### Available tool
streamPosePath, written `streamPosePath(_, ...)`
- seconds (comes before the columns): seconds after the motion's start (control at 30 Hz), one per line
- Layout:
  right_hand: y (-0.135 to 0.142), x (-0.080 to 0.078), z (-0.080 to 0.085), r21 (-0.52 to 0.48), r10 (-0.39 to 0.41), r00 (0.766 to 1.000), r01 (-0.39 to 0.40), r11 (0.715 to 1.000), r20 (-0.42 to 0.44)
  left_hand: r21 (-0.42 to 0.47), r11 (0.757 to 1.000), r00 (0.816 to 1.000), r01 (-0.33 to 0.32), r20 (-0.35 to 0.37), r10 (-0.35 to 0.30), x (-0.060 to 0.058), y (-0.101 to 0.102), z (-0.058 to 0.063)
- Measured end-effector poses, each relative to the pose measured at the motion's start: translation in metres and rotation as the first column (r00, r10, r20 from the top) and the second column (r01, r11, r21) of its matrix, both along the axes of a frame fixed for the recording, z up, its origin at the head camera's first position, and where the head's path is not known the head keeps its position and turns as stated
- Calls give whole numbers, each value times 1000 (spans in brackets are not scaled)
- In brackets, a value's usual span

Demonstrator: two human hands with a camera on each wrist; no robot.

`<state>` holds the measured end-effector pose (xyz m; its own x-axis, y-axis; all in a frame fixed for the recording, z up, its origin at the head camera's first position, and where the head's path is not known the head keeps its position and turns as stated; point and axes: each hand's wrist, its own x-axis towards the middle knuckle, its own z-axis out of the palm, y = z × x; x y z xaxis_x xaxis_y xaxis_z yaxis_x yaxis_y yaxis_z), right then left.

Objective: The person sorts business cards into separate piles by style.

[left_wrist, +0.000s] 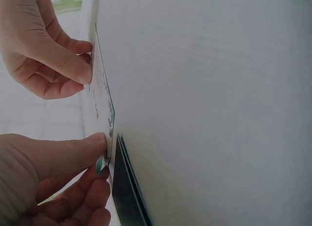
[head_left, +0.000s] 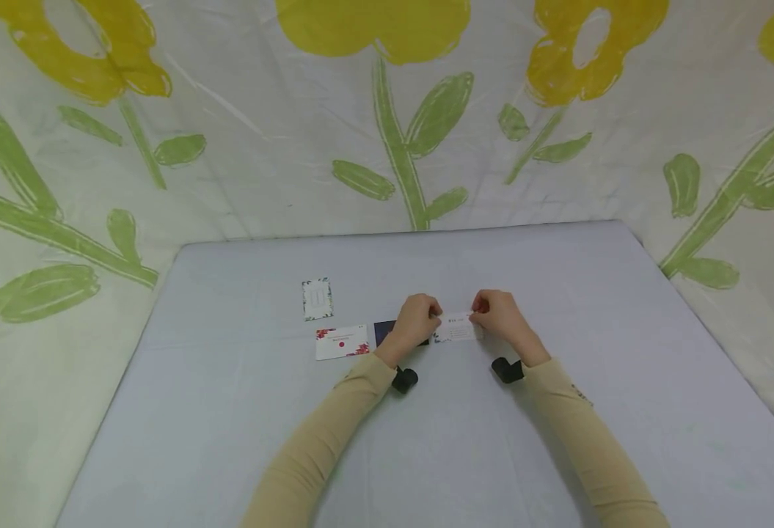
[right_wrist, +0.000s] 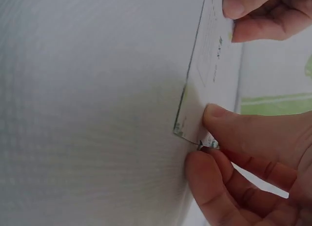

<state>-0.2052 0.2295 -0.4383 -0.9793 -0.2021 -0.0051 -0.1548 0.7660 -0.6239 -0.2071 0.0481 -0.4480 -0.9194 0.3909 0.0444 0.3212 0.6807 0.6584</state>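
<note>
A white printed card (head_left: 457, 331) with leafy corners lies between my two hands, low over the table. At its left end my left hand (head_left: 418, 320) pinches it, thumb on top and fingers below in the left wrist view. My right hand (head_left: 502, 317) pinches the opposite end, its thumb (right_wrist: 229, 123) on the card's face in the right wrist view. Just left of this card is a dark card (head_left: 384, 331), partly hidden by my left hand; in the left wrist view the dark stack (left_wrist: 127, 187) shows more than one layer.
Farther left lies a white card with red flowers (head_left: 342, 342). Behind it a white card with a leafy border (head_left: 317, 299) lies upright-wise. Black wrist cameras (head_left: 405, 380) hang under both wrists. The pale table (head_left: 241, 425) meets a flower-printed curtain (head_left: 254, 161) at the back.
</note>
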Motion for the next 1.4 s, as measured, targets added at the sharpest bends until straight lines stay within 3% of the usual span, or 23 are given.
streamPosePath(0.2,-2,0,-1,58,-2,1000,1,998,12,-61,998,1000,-8,-30,6,1,1,0)
streamPosePath(0.5,-7,2,5,118,22,1000,-23,993,9,-84,996,993,-9,-118,-1,3,0,-1)
streamPosePath(0.73,-16,2,17,138,50,998,-45,989,-30,-82,997,993,5,-116,-15,2,-13,7)
streamPosePath(0.9,-40,-6,32,42,89,992,-86,995,-89,-22,999,989,-44,-141,41,-10,-52,30)
streamPosePath(1.1,-106,-23,41,-20,162,984,-164,986,-75,-78,995,991,-70,-116,61,-33,-133,57)
streamPosePath(1.23,-156,-29,42,-4,203,979,-203,979,-35,-151,988,994,-9,-110,-8,-50,-178,61)
streamPosePath(1.4,-207,-33,36,54,227,972,-230,972,63,-154,984,994,94,-31,-100,-62,-209,55)
